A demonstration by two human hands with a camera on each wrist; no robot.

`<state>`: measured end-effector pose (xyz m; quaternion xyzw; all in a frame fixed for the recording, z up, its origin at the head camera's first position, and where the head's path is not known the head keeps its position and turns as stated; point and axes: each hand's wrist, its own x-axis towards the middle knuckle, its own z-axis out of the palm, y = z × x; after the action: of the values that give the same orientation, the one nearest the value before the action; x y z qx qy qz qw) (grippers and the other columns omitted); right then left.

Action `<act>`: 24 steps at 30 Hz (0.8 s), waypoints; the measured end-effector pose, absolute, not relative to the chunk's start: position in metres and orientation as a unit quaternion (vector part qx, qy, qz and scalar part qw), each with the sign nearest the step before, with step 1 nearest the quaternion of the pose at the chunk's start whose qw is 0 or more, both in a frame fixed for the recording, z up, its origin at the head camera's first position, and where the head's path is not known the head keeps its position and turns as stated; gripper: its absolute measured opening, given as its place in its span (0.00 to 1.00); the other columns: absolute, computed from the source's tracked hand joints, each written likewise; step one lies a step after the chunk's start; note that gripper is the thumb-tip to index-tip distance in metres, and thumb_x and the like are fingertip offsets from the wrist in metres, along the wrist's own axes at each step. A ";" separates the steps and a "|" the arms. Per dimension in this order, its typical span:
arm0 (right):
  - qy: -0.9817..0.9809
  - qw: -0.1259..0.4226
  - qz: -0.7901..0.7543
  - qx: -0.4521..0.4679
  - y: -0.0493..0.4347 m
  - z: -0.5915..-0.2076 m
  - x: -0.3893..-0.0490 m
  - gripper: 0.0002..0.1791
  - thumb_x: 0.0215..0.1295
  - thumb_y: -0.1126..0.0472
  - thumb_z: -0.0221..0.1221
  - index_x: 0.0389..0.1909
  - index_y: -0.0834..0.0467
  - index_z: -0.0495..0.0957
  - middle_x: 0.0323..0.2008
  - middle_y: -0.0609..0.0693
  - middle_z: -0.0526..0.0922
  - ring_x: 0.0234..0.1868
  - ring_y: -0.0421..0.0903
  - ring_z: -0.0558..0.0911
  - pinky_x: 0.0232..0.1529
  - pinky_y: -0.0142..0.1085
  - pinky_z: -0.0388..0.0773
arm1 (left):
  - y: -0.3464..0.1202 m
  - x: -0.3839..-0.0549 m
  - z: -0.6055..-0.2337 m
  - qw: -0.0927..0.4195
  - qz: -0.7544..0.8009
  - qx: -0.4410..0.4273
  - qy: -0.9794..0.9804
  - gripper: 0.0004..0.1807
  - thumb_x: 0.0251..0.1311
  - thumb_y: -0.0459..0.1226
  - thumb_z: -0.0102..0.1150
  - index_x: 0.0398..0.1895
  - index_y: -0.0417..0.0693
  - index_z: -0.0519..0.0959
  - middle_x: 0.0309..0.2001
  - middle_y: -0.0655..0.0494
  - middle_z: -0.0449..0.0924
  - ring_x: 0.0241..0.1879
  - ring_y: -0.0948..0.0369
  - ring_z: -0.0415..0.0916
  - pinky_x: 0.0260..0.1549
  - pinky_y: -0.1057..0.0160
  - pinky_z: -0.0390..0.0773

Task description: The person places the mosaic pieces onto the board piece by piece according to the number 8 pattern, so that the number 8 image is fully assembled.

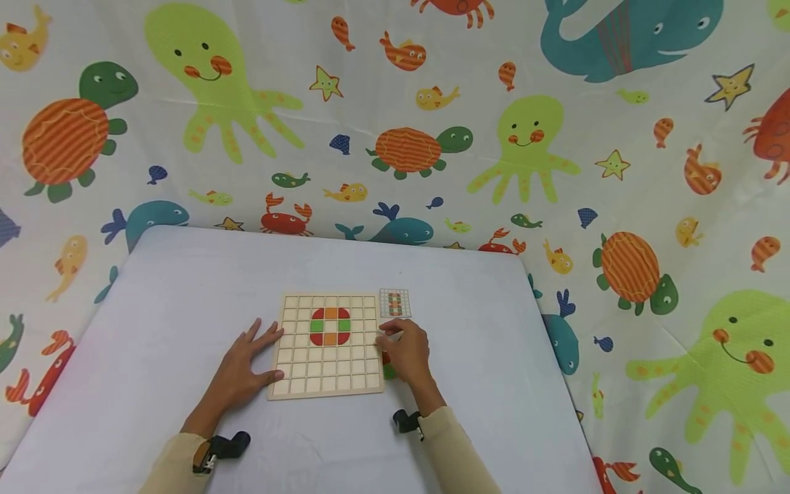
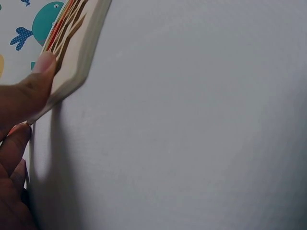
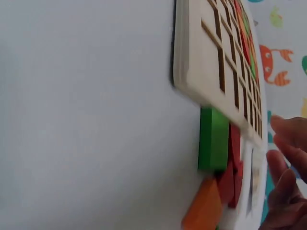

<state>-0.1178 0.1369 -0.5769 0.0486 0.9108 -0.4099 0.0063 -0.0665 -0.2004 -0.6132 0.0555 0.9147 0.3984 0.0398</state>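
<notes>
Cloth (image 1: 370,89) printed with turtles, octopuses, whales, crabs and fish in bright colours hangs behind and beside a white table (image 1: 481,329). On the table in front of me lies a pale wooden board (image 1: 302,353), flat and divided by raised lines into a grid of square cells. Towards its far side, set into the cells, is a small ring of tiles (image 1: 330,339): red at the four corners, orange at top and bottom, green at left and right, around one plain cell. Just beside the board's far right corner lies a card (image 1: 395,302) with a small grid and a red, green and orange pattern. My left hand (image 1: 243,367) is at the board's left edge, fingers spread wide, the thumb resting on the rim. My right hand (image 1: 410,350) is over the right edge, below the card, its fingers loosely bent and the tips apart, with hold of nothing that I can see. Partly beneath it, close beside the board, are a green block (image 3: 214,143), some red pieces (image 3: 235,187) and an orange piece (image 3: 203,206); whether any touches the board I cannot tell. Beige sleeves (image 1: 459,446) cover my forearms.
</notes>
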 end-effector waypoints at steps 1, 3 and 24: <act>0.913 0.005 -0.403 0.060 0.142 -0.577 -0.117 0.09 0.60 0.59 0.76 0.41 0.48 0.91 0.36 0.44 0.86 0.32 0.42 0.78 0.26 0.34 0.70 | -0.200 -0.067 -0.613 0.039 0.399 0.056 0.915 0.50 0.51 0.42 0.82 0.79 0.49 0.70 0.83 0.37 0.57 0.83 0.30 0.45 0.79 0.24 0.47; 0.918 0.005 -0.387 0.083 0.150 -0.578 -0.116 0.08 0.59 0.58 0.77 0.40 0.47 0.91 0.37 0.44 0.86 0.37 0.43 0.80 0.32 0.35 0.72 | -0.201 -0.067 -0.614 0.039 0.399 0.058 0.914 0.49 0.51 0.42 0.82 0.79 0.49 0.70 0.83 0.37 0.57 0.84 0.31 0.45 0.79 0.25 0.46; 0.954 0.019 -0.294 0.054 0.165 -0.584 -0.105 0.12 0.56 0.56 0.80 0.33 0.48 0.84 0.29 0.46 0.83 0.37 0.45 0.77 0.38 0.39 0.74 | -0.201 -0.066 -0.616 0.024 0.395 0.067 0.916 0.49 0.51 0.43 0.82 0.78 0.47 0.70 0.81 0.37 0.60 0.83 0.31 0.47 0.78 0.24 0.47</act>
<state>-0.1046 0.1647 -0.5836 0.0544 0.9540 -0.2943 0.0189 -0.0663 -0.2005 -0.6157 0.0674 0.9158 0.3953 0.0237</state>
